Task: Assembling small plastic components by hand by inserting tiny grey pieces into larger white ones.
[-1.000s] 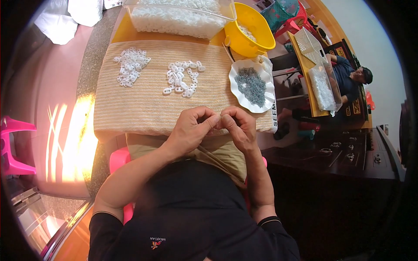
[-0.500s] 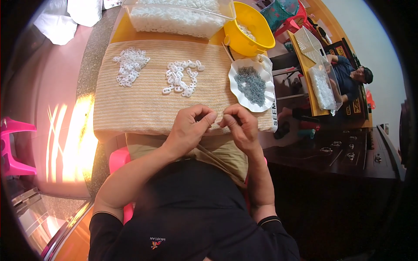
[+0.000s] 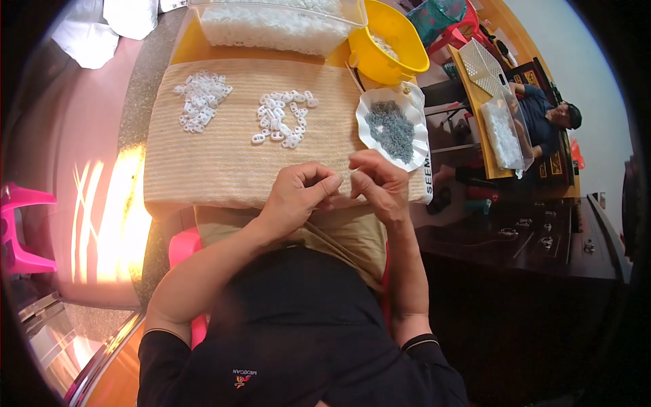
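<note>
Your left hand [image 3: 296, 195] and right hand [image 3: 382, 183] sit side by side over the near edge of the cloth [image 3: 224, 163]. Ahead of your left hand, on the cloth, lie loose pieces [image 3: 274, 118]; farther left of your grip lies a pile [image 3: 202, 100]. The plate [image 3: 363, 125] is just ahead of your right hand, at the cloth's right side, with small parts [image 3: 392, 132] in it. Beyond the plate stands the basin [image 3: 368, 57]; left of that, farthest ahead of your grip, the tub [image 3: 357, 22] stands behind the cloth. Well left of your left hand is a stool [image 3: 27, 196]; well right of your right hand, a cabinet [image 3: 475, 244].
</note>
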The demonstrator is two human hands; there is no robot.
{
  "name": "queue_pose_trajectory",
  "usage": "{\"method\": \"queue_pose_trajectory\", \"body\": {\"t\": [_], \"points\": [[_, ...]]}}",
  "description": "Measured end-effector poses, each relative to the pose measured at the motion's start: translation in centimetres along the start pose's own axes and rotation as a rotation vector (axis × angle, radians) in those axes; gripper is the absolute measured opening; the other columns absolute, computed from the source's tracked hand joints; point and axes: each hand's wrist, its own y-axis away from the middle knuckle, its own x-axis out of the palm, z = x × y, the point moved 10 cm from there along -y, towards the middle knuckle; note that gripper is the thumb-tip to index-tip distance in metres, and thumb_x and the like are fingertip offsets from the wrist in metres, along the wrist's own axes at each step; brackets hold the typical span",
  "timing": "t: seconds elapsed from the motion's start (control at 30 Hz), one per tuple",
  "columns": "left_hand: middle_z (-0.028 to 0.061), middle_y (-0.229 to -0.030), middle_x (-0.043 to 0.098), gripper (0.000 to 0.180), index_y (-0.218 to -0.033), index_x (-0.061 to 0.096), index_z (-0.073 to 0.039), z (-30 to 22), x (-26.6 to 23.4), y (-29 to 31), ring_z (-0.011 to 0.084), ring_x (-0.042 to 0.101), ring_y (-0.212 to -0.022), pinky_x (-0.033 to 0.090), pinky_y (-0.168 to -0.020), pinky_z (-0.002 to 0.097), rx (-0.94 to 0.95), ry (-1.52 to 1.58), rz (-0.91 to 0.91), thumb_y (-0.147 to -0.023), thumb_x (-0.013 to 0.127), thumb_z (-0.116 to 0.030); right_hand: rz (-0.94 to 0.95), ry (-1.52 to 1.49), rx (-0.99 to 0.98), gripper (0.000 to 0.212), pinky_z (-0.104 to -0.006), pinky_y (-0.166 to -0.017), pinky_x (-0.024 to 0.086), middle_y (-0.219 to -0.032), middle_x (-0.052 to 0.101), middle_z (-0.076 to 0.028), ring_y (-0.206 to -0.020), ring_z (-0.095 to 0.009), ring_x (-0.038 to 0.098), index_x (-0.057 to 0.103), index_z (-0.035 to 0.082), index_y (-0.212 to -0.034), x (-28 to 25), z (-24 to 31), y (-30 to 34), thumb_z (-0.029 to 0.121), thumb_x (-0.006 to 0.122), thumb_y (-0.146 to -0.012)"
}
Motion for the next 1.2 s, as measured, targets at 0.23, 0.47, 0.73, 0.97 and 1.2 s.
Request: {"method": "queue_pose_trajectory", "body": {"t": [0.23,0.47,0.73,0.97,1.2], "points": [[0.0006,-0.078,0.060,0.018,-0.091,0.063,-0.003,0.6,0.8,0.2,0.0072,0.056,-0.067,0.051,-0.063,0.0226,-0.125,0.207,0.067,-0.091,0.062,-0.021,0.098,-0.158,-0.018,0.013,-0.0196,-0.058,0.049,-0.097,0.057,-0.008,-0.071,-0.009,0.059,0.064,-0.003,-0.099,1.8,-0.4,0.3,0.000,0.062,-0.087],[0.0000,-0.080,0.059,0.016,-0.091,0.062,-0.004,1.0,0.8,0.3,0.0071,0.056,-0.071,0.052,-0.065,0.0223,-0.184,0.286,0.064,-0.091,0.062,-0.021,0.073,-0.118,-0.003,0.010,-0.0205,-0.060,0.048,-0.095,0.057,-0.007,-0.072,-0.009,0.058,0.062,-0.004,-0.097,1.9,-0.8,0.3,0.001,0.060,-0.089],[0.0010,-0.082,0.060,0.016,-0.092,0.063,-0.004,1.3,0.7,0.3,0.0076,0.057,-0.072,0.052,-0.067,0.0226,-0.205,0.315,0.060,-0.091,0.061,-0.019,0.057,-0.130,0.004,0.010,-0.0208,-0.061,0.050,-0.093,0.056,-0.007,-0.072,-0.011,0.058,0.059,-0.005,-0.097,1.9,-1.4,0.4,0.003,0.058,-0.091],[0.0061,-0.087,0.063,0.015,-0.103,0.057,0.002,0.7,-0.3,-0.3,0.0117,0.062,-0.077,0.054,-0.070,0.0254,-0.134,0.335,-0.004,-0.091,0.058,-0.008,0.001,-0.183,0.026,0.012,-0.0211,-0.061,0.045,-0.090,0.055,-0.005,-0.066,-0.010,0.055,0.058,-0.004,-0.095,1.1,-2.4,0.4,0.008,0.056,-0.093],[0.0098,-0.088,0.064,0.022,-0.109,0.051,0.002,1.1,-0.7,-0.4,0.0138,0.063,-0.076,0.055,-0.070,0.0260,-0.133,0.333,0.006,-0.090,0.059,-0.003,-0.021,-0.179,0.061,0.011,-0.0210,-0.061,0.045,-0.089,0.055,-0.004,-0.066,-0.010,0.055,0.058,-0.003,-0.094,1.2,-3.1,0.4,0.008,0.056,-0.093]]}}
